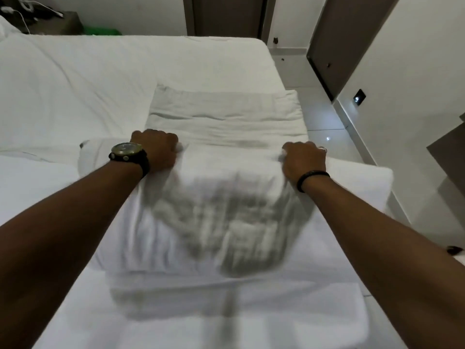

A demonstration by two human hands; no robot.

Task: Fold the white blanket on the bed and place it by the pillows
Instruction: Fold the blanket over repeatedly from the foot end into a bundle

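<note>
Blanket [221, 197], already folded into a narrow strip at the bed's [75, 84] right edge, is mid-fold: left hand [157, 149] and right hand [303, 159] each clutch its doubled-over end; final fold and carry to pillows apparently remain.

White walls [415, 59], glossy tiled floor [324, 117]

No text, label or number can be read anywhere; the watch [127, 150] face is blurred
</note>
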